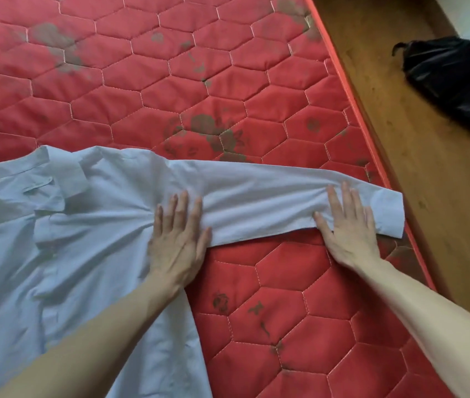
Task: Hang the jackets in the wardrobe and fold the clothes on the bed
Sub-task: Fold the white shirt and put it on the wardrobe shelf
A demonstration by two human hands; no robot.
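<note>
A pale blue long-sleeved shirt (pixel 64 231) lies spread flat on the red quilted mattress (pixel 170 81), collar toward the far left. One sleeve (pixel 262 199) stretches straight out to the right, its cuff reaching the mattress edge. My left hand (pixel 177 239) rests flat, fingers apart, on the shirt where the sleeve joins the body. My right hand (pixel 348 228) lies flat with fingers spread on the sleeve near the cuff. Neither hand grips the cloth.
The mattress is stained in places and ends at an orange-red border (pixel 351 104) on the right. Beyond it is a brown wooden surface (pixel 417 156) with a black crumpled bag or garment (pixel 455 79) at the far right.
</note>
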